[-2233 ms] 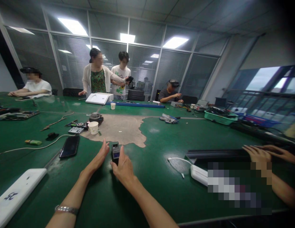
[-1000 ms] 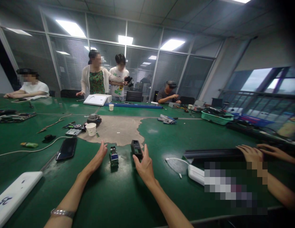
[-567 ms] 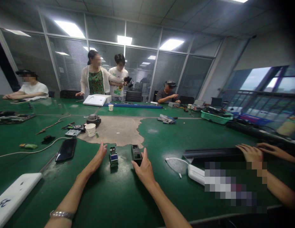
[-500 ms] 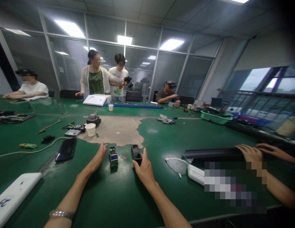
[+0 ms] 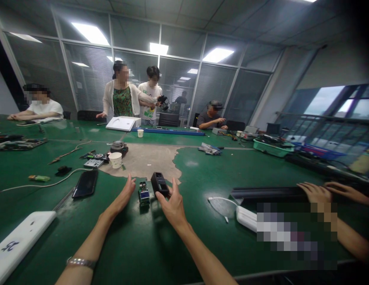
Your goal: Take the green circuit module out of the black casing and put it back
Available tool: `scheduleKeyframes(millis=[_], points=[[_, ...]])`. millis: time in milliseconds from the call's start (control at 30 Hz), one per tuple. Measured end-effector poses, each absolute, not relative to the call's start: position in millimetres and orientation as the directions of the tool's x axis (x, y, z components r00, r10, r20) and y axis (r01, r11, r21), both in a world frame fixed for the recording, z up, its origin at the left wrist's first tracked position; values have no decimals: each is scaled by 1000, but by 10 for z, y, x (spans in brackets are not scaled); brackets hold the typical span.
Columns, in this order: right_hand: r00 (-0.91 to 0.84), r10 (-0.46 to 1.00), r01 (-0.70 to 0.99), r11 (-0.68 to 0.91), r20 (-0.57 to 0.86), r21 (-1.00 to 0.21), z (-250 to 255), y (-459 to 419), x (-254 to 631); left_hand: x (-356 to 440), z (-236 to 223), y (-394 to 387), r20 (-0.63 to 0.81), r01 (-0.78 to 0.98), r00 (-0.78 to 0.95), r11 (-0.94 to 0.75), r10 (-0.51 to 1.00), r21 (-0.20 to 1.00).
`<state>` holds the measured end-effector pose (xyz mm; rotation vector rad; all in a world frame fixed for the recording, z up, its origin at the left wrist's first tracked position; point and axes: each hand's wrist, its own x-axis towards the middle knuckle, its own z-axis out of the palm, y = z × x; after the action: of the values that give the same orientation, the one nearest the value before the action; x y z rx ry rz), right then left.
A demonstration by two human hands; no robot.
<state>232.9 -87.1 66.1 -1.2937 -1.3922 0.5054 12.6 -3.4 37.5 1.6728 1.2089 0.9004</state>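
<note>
My right hand (image 5: 173, 202) grips a black plastic housing (image 5: 159, 184) between thumb and fingers and holds it tilted just above the table. The housing has rectangular cut-outs in its face. Left of it, a small green circuit board (image 5: 144, 194) with a blue-toned display lies on the green table (image 5: 130, 245). My left hand (image 5: 127, 194) rests to the left of the board, fingers stretched out, holding nothing. It is apart from the board.
Left are a black phone (image 5: 85, 184), a paper cup (image 5: 115, 160), loose electronic parts and a white power bank (image 5: 20, 245). At right, another person's hands (image 5: 316, 192) touch a long black bar (image 5: 267, 193), near a white cabled device (image 5: 246, 217). Several people sit or stand across the table.
My right hand has picked up the black housing from the table and moved it left, closer to the circuit board. My left hand has stayed nearly in place.
</note>
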Motion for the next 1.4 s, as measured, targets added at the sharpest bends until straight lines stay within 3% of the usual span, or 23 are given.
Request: scheduleKeyframes(millis=[233,733,1067,1400], points=[[161,879,471,330,448,-818,695,-749,1941,109,331,-5,87,341,271,-180,959,923],[138,953,817,45,270,-575,641,-798,1634,110,296,27,100,292,282,-185,954,938],[125,941,728,127,313,-674,530,-739,1706,99,239,49,111,304,280,-198,954,932],[112,943,706,147,314,-692,237,-744,1674,111,255,38,110,308,277,-197,955,931]])
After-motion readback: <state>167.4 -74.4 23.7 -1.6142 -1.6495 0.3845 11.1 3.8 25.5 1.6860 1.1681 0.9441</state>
